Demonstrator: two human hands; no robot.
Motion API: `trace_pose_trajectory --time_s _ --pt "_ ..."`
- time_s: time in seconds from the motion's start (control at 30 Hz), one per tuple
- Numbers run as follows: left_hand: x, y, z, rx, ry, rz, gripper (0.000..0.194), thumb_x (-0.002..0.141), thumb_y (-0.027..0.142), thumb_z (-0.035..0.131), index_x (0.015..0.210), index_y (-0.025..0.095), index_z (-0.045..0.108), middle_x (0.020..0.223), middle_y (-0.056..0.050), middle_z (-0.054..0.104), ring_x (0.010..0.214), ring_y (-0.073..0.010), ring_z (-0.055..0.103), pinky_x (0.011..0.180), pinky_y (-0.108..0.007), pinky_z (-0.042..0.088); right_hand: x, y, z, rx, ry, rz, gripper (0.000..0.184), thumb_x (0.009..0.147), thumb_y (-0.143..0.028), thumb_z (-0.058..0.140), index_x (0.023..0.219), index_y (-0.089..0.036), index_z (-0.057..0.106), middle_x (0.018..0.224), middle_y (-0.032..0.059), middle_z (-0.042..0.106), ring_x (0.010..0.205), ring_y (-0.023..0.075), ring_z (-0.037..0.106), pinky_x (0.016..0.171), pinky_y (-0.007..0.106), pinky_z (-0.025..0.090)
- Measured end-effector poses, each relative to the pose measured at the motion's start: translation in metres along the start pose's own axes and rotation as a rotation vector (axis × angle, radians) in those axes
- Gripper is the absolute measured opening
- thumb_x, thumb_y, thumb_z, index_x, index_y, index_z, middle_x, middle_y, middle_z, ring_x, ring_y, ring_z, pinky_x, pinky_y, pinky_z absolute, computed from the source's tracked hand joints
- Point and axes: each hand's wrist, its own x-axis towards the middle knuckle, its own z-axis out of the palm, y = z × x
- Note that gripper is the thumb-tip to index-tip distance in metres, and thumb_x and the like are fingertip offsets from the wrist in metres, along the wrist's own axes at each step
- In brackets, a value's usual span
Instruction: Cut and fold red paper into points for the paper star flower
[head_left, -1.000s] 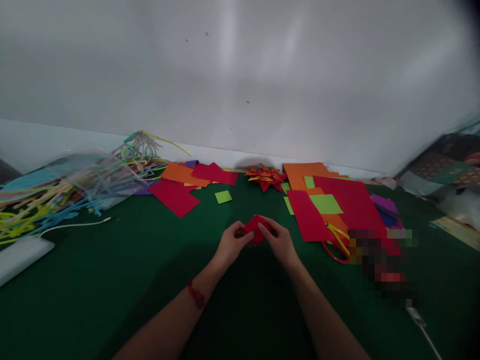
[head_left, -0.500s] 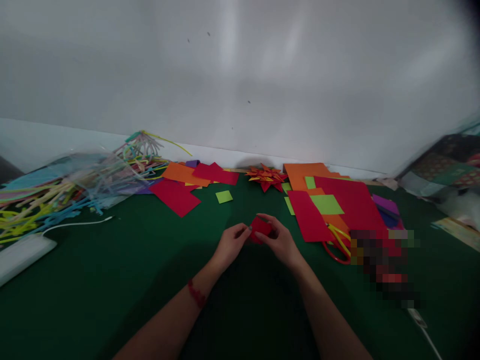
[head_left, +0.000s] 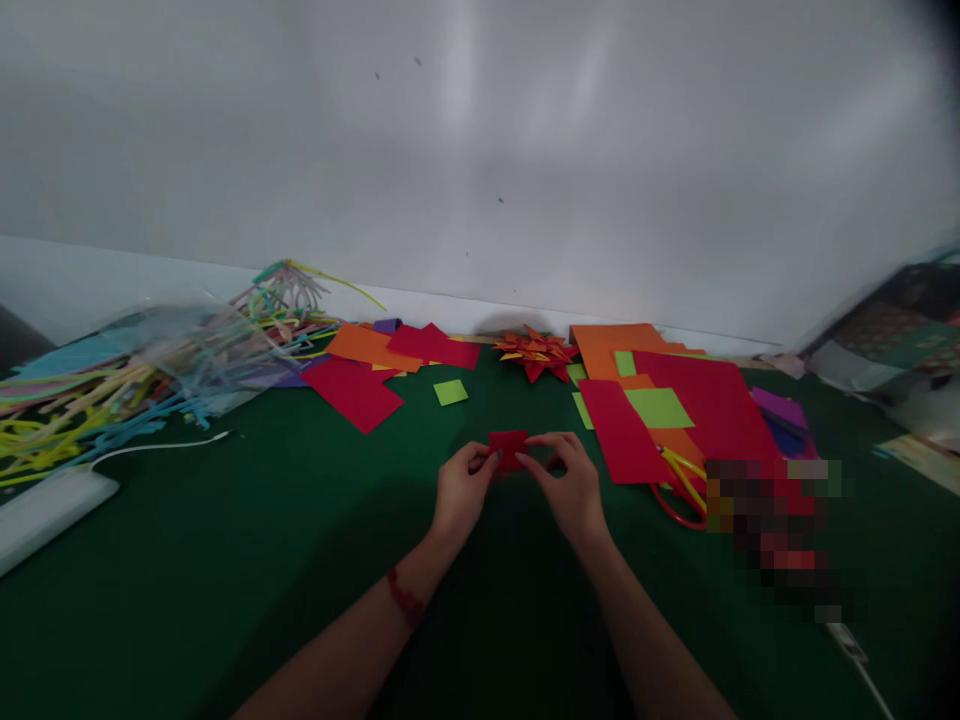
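Note:
Between my two hands a small piece of red paper (head_left: 509, 447) is held up over the green tabletop (head_left: 360, 500). My left hand (head_left: 463, 485) pinches its left side between thumb and fingers. On the right side, the thumb and fingertips of my right hand (head_left: 571, 480) grip the same paper. Whether it is folded I cannot make out. Beyond my hands sits a spiky orange and red folded-paper star (head_left: 536, 352). A small light green paper square (head_left: 451, 392) lies to the left of it.
Left stand paper strips (head_left: 150, 390) under clear plastic and a white device (head_left: 56, 510) with a cable. Red and orange papers (head_left: 356, 390) lie at the back. On the right are more sheets (head_left: 705, 400), scissors (head_left: 682, 485) and a blurred-out object (head_left: 780, 540).
The red paper has turned flatter and shifted slightly left and up. My right hand now grips its right edge instead of lying across it.

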Motion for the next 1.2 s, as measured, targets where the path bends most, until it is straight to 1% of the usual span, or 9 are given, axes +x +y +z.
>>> trace_pose_trajectory --time_s 0.13,0.23,0.37,0.53,0.67,0.77,0.97,1.07,1.2 --pt "-0.001 0.000 0.003 -0.078 -0.064 -0.013 0.012 0.075 0.027 0.057 0.080 0.016 0.057 0.078 -0.004 0.066 0.077 -0.0187 0.064 0.073 -0.033 0.050 -0.002 0.000 0.007 0.136 -0.093 0.010 0.019 0.074 -0.037 0.059 0.088 -0.024 0.063 0.090 0.0048 0.053 0.072 0.0164 0.055 0.065 0.031 0.049" --pt "0.000 0.001 0.004 -0.092 -0.103 -0.008 0.011 0.076 0.026 0.055 0.081 0.016 0.057 0.082 -0.003 0.065 0.080 -0.0181 0.063 0.077 -0.033 0.049 -0.001 0.003 0.010 0.230 -0.101 0.047 0.020 0.072 -0.037 0.061 0.085 -0.022 0.063 0.089 0.0048 0.055 0.075 0.0171 0.056 0.067 0.031 0.049" --pt "0.000 0.000 0.004 -0.095 -0.115 -0.004 0.011 0.077 0.026 0.053 0.082 0.017 0.057 0.082 -0.003 0.064 0.081 -0.0180 0.062 0.078 -0.033 0.048 0.003 0.009 0.010 0.304 -0.077 0.091 0.020 0.069 -0.040 0.063 0.074 -0.020 0.060 0.082 0.0031 0.054 0.071 0.0159 0.056 0.065 0.030 0.048" --pt "0.001 0.002 0.002 -0.100 -0.041 -0.022 0.010 0.079 0.025 0.051 0.082 0.016 0.055 0.081 -0.003 0.063 0.079 -0.0178 0.062 0.076 -0.034 0.048 0.003 0.013 0.011 0.307 -0.069 0.102 0.021 0.071 -0.041 0.060 0.068 -0.020 0.061 0.087 0.0044 0.051 0.088 0.0188 0.054 0.070 0.029 0.047" --pt "0.001 0.002 0.001 -0.095 -0.066 0.001 0.009 0.080 0.023 0.050 0.082 0.016 0.055 0.082 -0.003 0.062 0.079 -0.0170 0.061 0.077 -0.033 0.048 0.001 0.013 0.011 0.256 -0.065 0.154 0.019 0.070 -0.041 0.062 0.070 -0.022 0.063 0.095 0.0058 0.046 0.097 0.0218 0.049 0.067 0.029 0.048" --pt "0.001 0.001 0.001 -0.090 -0.091 0.025 0.010 0.080 0.024 0.049 0.083 0.017 0.055 0.083 -0.003 0.061 0.080 -0.0167 0.060 0.078 -0.032 0.047 0.001 0.013 0.010 0.262 -0.080 0.180 0.017 0.070 -0.039 0.062 0.069 -0.022 0.063 0.100 0.0063 0.044 0.100 0.0224 0.049 0.070 0.030 0.049" --pt "0.002 -0.002 0.001 -0.043 -0.093 0.030 0.011 0.079 0.025 0.050 0.083 0.016 0.055 0.081 -0.003 0.060 0.079 -0.0162 0.059 0.078 -0.031 0.047 0.002 0.016 0.008 0.330 -0.154 0.234 0.015 0.069 -0.036 0.063 0.066 -0.021 0.062 0.110 0.0062 0.046 0.106 0.0227 0.047 0.077 0.031 0.047" --pt "0.003 -0.004 0.001 -0.019 -0.130 0.067 0.015 0.080 0.027 0.049 0.084 0.015 0.056 0.081 -0.003 0.061 0.078 -0.0163 0.059 0.077 -0.032 0.047 0.002 0.016 0.008 0.326 -0.153 0.241 0.017 0.068 -0.036 0.063 0.064 -0.020 0.061 0.109 0.0061 0.048 0.106 0.0225 0.048 0.079 0.031 0.045" --pt "0.002 -0.003 0.000 0.060 -0.121 0.092 0.018 0.080 0.029 0.048 0.085 0.015 0.057 0.080 -0.004 0.061 0.076 -0.0167 0.058 0.075 -0.032 0.046 0.002 0.015 0.007 0.318 -0.148 0.231 0.018 0.069 -0.035 0.062 0.063 -0.019 0.060 0.106 0.0062 0.049 0.104 0.0219 0.049 0.078 0.031 0.045"
